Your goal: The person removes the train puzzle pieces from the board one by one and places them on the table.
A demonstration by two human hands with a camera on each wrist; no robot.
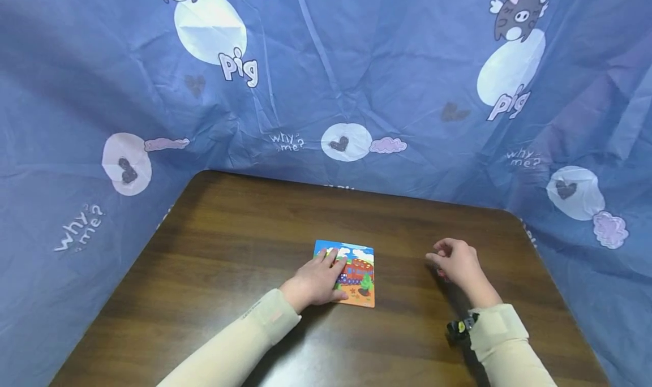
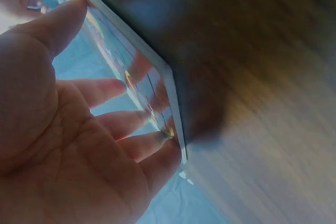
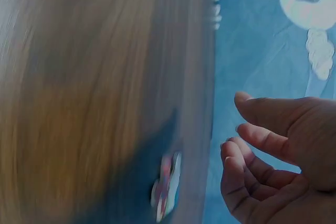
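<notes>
A flat square picture board [image 1: 363,297] with a red vehicle, clouds and a green tree lies on the table. My left hand [image 1: 317,280] rests on its left part, fingers spread and fairly straight; the left wrist view shows the fingertips touching the board's surface [image 2: 123,51]. Off to the right, my right hand [image 1: 458,262] hovers above the table with thumb and fingers loosely bent and nothing between them. Below that hand, a small flat piece [image 3: 167,187] with red and pale colours lies on the wood, partly hidden in the head view; its exact kind is unclear.
The brown wooden table [image 1: 244,228] has rounded far corners. A blue cloth [image 1: 285,81] with pig prints hangs behind it and along both sides. A dark strap-like device [image 1: 462,326] sits at the right wrist.
</notes>
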